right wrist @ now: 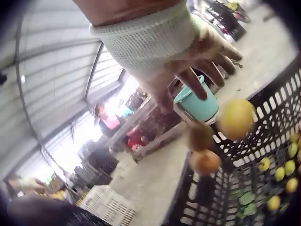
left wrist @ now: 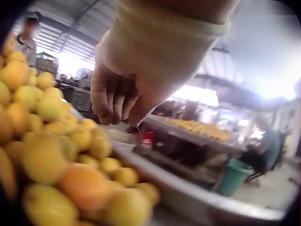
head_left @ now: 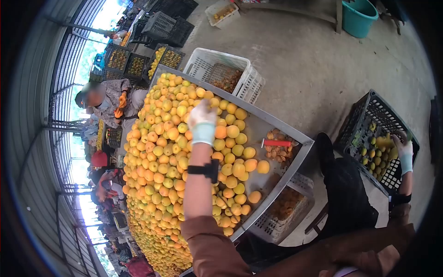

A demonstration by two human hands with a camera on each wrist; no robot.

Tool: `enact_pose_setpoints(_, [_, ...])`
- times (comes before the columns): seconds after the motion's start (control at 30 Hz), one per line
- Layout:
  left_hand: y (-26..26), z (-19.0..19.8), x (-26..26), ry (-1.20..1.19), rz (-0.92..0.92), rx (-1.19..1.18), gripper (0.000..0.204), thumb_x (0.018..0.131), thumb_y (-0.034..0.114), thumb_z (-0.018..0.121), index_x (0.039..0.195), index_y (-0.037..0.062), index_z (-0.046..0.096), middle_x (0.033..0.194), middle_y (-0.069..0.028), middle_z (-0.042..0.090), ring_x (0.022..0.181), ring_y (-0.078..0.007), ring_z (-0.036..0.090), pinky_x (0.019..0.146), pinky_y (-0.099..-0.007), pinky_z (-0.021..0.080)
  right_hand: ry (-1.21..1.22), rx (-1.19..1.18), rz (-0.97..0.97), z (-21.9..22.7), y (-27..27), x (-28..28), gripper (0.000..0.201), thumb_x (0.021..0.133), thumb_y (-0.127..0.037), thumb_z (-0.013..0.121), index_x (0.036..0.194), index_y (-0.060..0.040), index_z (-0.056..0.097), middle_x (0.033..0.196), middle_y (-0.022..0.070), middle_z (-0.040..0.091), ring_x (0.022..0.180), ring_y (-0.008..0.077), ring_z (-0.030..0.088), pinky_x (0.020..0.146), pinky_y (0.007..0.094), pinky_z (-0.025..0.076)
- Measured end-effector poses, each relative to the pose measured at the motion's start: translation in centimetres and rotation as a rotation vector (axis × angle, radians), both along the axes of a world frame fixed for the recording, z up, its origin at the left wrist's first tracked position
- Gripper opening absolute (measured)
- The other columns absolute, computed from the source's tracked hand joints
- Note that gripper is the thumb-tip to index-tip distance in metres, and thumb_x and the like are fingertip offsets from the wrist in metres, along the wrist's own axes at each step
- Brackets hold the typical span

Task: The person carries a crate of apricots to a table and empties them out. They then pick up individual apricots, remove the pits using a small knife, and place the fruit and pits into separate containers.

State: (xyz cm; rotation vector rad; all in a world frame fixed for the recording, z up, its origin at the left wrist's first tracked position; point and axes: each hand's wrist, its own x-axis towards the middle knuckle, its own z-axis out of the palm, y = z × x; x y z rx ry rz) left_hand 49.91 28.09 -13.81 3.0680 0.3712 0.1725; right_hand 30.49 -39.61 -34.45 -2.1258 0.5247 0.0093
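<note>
A metal-edged table [head_left: 295,134] bears a large heap of yellow-orange apricots [head_left: 161,138]. My gloved left hand [head_left: 202,115] is over the heap's upper part. In the left wrist view its fingers [left wrist: 113,101] hang loosely curled beside the apricots, with nothing showing between them. My gloved right hand [head_left: 404,147] is above a black plastic crate [head_left: 369,111] at the right. Its fingers spread wide in the right wrist view, while a yellow apricot [right wrist: 236,119] and two darker ones hang blurred in the air below. More apricots [right wrist: 280,173] lie in the crate beside some green leaves.
A red-handled tool [head_left: 277,143] lies on fruit scraps at the table corner. White crates [head_left: 198,60] with scraps stand beside the table and below its near edge. A teal bucket [head_left: 360,18] is on the floor. Another person [head_left: 110,99] works across the table.
</note>
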Motion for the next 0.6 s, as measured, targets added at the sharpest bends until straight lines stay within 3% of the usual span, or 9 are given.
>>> enact_pose_setpoints(0.03, [2.1, -0.3, 0.0, 0.116, 0.044, 0.111, 0.033, 0.077, 0.031, 0.066, 0.103, 0.0099, 0.065, 0.098, -0.0143, 0.067, 0.091, -0.0306, 0.064, 0.080, -0.0397, 0.051, 0.005, -0.002, -0.001, 2.1, 2.5, 1.0, 0.033, 0.090, -0.014, 0.060, 0.119, 0.0029, 0.056, 0.114, 0.0098, 0.061, 0.103, 0.0149, 0.057, 0.092, 0.0279, 0.044])
enact_pose_setpoints(0.07, [2.9, -0.5, 0.4, 0.363, 0.153, 0.216, 0.054, 0.073, 0.037, 0.069, 0.120, 0.0127, 0.057, 0.109, -0.0146, 0.064, 0.101, -0.0295, 0.061, 0.086, -0.0390, 0.049, -0.137, 0.062, -0.019, 4.6, 5.4, 2.8, 0.032, 0.090, -0.011, 0.059, 0.119, 0.0024, 0.056, 0.115, 0.0091, 0.061, 0.103, 0.0149, 0.056, 0.094, 0.0281, 0.043])
enact_pose_setpoints(0.17, [5.9, -3.7, 1.1, 0.664, 0.106, 0.276, 0.073, 0.072, 0.040, 0.070, 0.135, 0.0158, 0.043, 0.115, -0.0161, 0.062, 0.105, -0.0317, 0.060, 0.089, -0.0404, 0.048, -0.285, 0.258, 0.100, 16.8, 20.9, 7.0, 0.031, 0.087, -0.004, 0.059, 0.117, 0.0006, 0.059, 0.111, 0.0079, 0.062, 0.099, 0.0159, 0.057, 0.088, 0.0279, 0.044])
enact_pose_setpoints(0.27, [5.1, -3.2, 1.0, 0.747, 0.017, 0.285, 0.079, 0.070, 0.035, 0.071, 0.139, 0.0183, 0.036, 0.115, -0.0167, 0.061, 0.105, -0.0321, 0.059, 0.091, -0.0408, 0.048, -0.641, 0.239, 0.612, 22.1, 31.1, 9.3, 0.030, 0.073, -0.004, 0.069, 0.102, -0.0019, 0.064, 0.098, 0.0149, 0.063, 0.092, 0.0276, 0.060, 0.081, 0.0346, 0.047])
enact_pose_setpoints(0.37, [5.0, -4.3, 0.2, 0.650, -0.093, 0.396, 0.070, 0.068, 0.026, 0.070, 0.132, 0.0206, 0.042, 0.109, -0.0184, 0.063, 0.101, -0.0340, 0.061, 0.088, -0.0417, 0.049, -0.701, 0.429, 0.801, 23.5, 38.9, 9.4, 0.026, 0.072, -0.005, 0.069, 0.098, -0.0027, 0.064, 0.094, 0.0136, 0.063, 0.096, 0.0294, 0.060, 0.084, 0.0384, 0.045])
enact_pose_setpoints(0.43, [6.0, -4.3, 0.3, 0.577, 0.016, 0.159, 0.068, 0.065, 0.024, 0.075, 0.126, 0.0243, 0.046, 0.115, -0.0209, 0.058, 0.102, -0.0358, 0.059, 0.089, -0.0407, 0.049, -0.601, 0.420, 0.944, 23.3, 42.3, 9.9, 0.022, 0.076, -0.005, 0.067, 0.097, -0.0031, 0.065, 0.094, 0.0122, 0.064, 0.096, 0.0248, 0.061, 0.085, 0.0370, 0.046])
enact_pose_setpoints(0.47, [6.1, -3.7, -0.3, 0.477, 0.022, 0.082, 0.061, 0.064, 0.022, 0.074, 0.120, 0.0215, 0.049, 0.109, -0.0208, 0.060, 0.100, -0.0355, 0.059, 0.087, -0.0406, 0.049, -0.600, 0.420, 0.948, 22.6, 43.2, 9.9, 0.022, 0.076, -0.005, 0.067, 0.097, -0.0031, 0.065, 0.094, 0.0122, 0.064, 0.096, 0.0248, 0.061, 0.085, 0.0370, 0.046])
enact_pose_setpoints(0.53, [6.2, -2.2, -1.0, 0.382, 0.012, -0.005, 0.060, 0.065, 0.021, 0.073, 0.120, 0.0203, 0.049, 0.107, -0.0213, 0.061, 0.100, -0.0356, 0.059, 0.086, -0.0411, 0.049, -0.108, 0.856, 0.795, 20.6, 45.2, 10.0, 0.017, 0.082, -0.009, 0.065, 0.098, -0.0035, 0.066, 0.095, 0.0096, 0.065, 0.099, 0.0191, 0.061, 0.086, 0.0351, 0.047])
enact_pose_setpoints(0.6, [7.5, -1.9, -1.8, 0.126, -0.034, -0.187, 0.056, 0.068, 0.014, 0.069, 0.120, 0.0153, 0.049, 0.100, -0.0200, 0.063, 0.085, -0.0293, 0.063, 0.075, -0.0379, 0.051, -0.061, 0.989, 0.725, 16.2, 47.1, 11.0, 0.022, 0.084, -0.021, 0.063, 0.100, -0.0056, 0.065, 0.098, 0.0088, 0.065, 0.095, 0.0189, 0.061, 0.083, 0.0352, 0.048])
